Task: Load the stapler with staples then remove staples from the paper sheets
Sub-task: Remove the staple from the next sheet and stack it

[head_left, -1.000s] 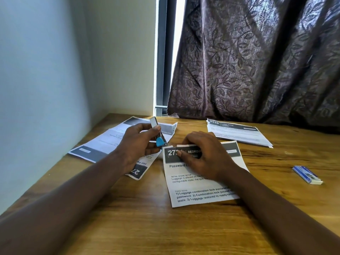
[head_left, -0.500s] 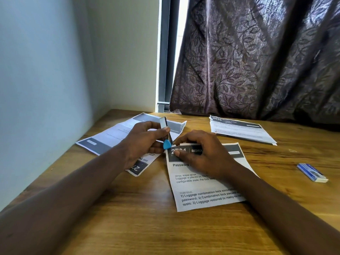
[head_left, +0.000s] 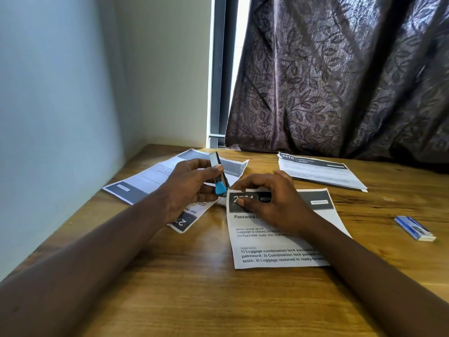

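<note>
My left hand point(head_left: 188, 188) grips a small black stapler point(head_left: 218, 175) with a blue tip, held nearly upright, its blue end down at the top left corner of a printed paper sheet point(head_left: 279, 242). My right hand point(head_left: 269, 203) presses flat on that sheet's dark header, thumb and forefinger close to the corner by the stapler tip. Any staple there is hidden by the fingers. A blue and white staple box point(head_left: 414, 227) lies on the table at the right, apart from both hands.
More printed sheets point(head_left: 145, 183) lie spread at the left under my left hand. A stack of sheets point(head_left: 320, 170) rests at the back right. The wooden table point(head_left: 194, 288) meets a wall on the left and a dark curtain point(head_left: 340, 81) behind.
The stapler's blue tip has come closer to the sheet's top left corner. My right hand's fingers have shifted slightly towards that corner. The view has tilted a little.
</note>
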`<state>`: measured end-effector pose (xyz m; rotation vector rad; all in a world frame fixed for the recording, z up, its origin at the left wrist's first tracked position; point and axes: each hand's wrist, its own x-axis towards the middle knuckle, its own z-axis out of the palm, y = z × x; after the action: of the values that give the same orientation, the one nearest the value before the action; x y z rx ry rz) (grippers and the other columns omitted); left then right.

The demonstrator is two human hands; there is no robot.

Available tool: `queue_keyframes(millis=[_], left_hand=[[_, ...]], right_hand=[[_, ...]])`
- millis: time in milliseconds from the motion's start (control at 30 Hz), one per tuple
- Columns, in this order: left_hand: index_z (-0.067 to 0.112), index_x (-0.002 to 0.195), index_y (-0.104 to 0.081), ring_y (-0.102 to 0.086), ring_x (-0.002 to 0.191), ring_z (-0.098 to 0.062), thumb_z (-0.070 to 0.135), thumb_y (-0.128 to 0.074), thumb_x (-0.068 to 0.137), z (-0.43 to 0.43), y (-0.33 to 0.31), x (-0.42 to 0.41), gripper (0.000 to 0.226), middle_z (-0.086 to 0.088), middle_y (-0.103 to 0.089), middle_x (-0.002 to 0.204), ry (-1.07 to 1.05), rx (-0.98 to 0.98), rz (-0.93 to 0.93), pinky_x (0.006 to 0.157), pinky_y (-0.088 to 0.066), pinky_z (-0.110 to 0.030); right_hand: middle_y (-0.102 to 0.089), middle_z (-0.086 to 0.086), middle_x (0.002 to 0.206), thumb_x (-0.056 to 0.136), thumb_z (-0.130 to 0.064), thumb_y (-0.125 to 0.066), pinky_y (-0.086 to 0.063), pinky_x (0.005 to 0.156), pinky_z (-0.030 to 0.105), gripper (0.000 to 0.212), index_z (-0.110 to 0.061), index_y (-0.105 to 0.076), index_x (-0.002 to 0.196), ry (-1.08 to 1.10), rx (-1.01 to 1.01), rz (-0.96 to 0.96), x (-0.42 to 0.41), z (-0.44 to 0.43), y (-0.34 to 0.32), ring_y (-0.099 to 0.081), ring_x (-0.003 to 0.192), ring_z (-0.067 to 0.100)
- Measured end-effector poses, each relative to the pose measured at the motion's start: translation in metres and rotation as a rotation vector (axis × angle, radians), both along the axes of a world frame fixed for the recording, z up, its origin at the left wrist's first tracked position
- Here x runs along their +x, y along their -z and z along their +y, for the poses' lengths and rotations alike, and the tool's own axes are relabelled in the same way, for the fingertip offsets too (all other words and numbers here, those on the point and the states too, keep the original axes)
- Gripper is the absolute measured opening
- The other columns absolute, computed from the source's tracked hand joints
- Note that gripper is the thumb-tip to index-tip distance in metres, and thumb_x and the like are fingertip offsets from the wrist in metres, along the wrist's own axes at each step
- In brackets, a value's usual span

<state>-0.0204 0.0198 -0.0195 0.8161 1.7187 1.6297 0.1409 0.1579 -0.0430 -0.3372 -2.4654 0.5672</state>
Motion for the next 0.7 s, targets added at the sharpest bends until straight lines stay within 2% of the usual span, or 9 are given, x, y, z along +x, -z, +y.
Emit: queue_keyframes(millis=[100, 200, 300, 367, 433, 567, 700], left_hand=[[0.011, 0.126, -0.063, -0.077, 0.095, -0.032, 0.023, -0.064, 0.097, -0.001, -0.001, 0.0, 0.031, -0.014, -0.076, 0.113, 0.02, 0.005, -0.002, 0.089, -0.062, -0.045], [0.014, 0.119, -0.064, -0.077, 0.095, -0.031, 0.021, -0.067, 0.095, -0.002, -0.002, 0.0, 0.025, -0.013, -0.078, 0.107, 0.073, 0.015, -0.006, 0.087, -0.062, -0.043], [0.019, 0.115, -0.064, -0.076, 0.098, -0.031, 0.017, -0.071, 0.09, -0.004, -0.003, 0.001, 0.025, -0.013, -0.077, 0.109, 0.139, 0.025, 0.025, 0.09, -0.06, -0.044], [0.018, 0.116, -0.064, -0.076, 0.097, -0.028, 0.017, -0.073, 0.086, -0.005, -0.002, 0.002, 0.031, -0.013, -0.077, 0.112, 0.167, 0.047, 0.073, 0.09, -0.06, -0.043], [0.017, 0.116, -0.063, -0.076, 0.098, -0.028, 0.021, -0.075, 0.078, -0.006, -0.002, 0.002, 0.04, -0.012, -0.077, 0.112, 0.189, 0.07, 0.14, 0.089, -0.061, -0.043], [0.008, 0.118, -0.061, -0.076, 0.101, -0.026, 0.024, -0.079, 0.069, -0.01, -0.005, 0.001, 0.055, -0.011, -0.077, 0.112, 0.206, 0.112, 0.301, 0.085, -0.063, -0.042], [0.0, 0.114, -0.061, -0.076, 0.101, -0.028, 0.017, -0.08, 0.069, -0.014, -0.009, -0.002, 0.052, -0.012, -0.078, 0.108, 0.226, 0.168, 0.368, 0.085, -0.063, -0.042]], right_hand=[[-0.073, -0.022, 0.105, 0.084, -0.047, -0.071, -0.025, 0.116, 0.057, 0.021, -0.04, -0.071, 0.103, -0.01, -0.027, 0.006, -0.004, -0.004, 0.0, -0.064, 0.105, 0.002], [-0.075, -0.02, 0.097, 0.076, -0.054, -0.068, -0.044, 0.103, 0.055, 0.024, -0.043, -0.072, 0.097, -0.009, -0.053, 0.058, -0.006, -0.005, 0.0, -0.067, 0.101, 0.01], [-0.076, -0.016, 0.092, 0.075, -0.039, -0.078, -0.051, 0.093, 0.049, 0.015, -0.036, -0.074, 0.09, 0.008, -0.052, 0.092, -0.004, -0.005, -0.002, -0.069, 0.092, 0.007], [-0.076, -0.014, 0.091, 0.076, -0.025, -0.085, -0.054, 0.088, 0.046, 0.016, -0.031, -0.075, 0.087, 0.021, -0.061, 0.104, -0.002, -0.005, -0.004, -0.069, 0.088, 0.006], [-0.075, -0.013, 0.087, 0.075, -0.021, -0.086, -0.054, 0.087, 0.044, 0.018, -0.029, -0.075, 0.086, 0.04, -0.073, 0.122, -0.001, -0.006, -0.005, -0.068, 0.084, 0.005], [-0.072, -0.016, 0.081, 0.07, -0.035, -0.077, -0.051, 0.089, 0.049, 0.02, -0.032, -0.071, 0.089, 0.086, -0.075, 0.117, -0.002, -0.008, -0.004, -0.067, 0.08, 0.006], [-0.069, -0.014, 0.077, 0.069, -0.036, -0.073, -0.051, 0.089, 0.051, 0.024, -0.034, -0.067, 0.092, 0.116, -0.078, 0.108, -0.004, -0.006, -0.002, -0.066, 0.078, 0.012]])
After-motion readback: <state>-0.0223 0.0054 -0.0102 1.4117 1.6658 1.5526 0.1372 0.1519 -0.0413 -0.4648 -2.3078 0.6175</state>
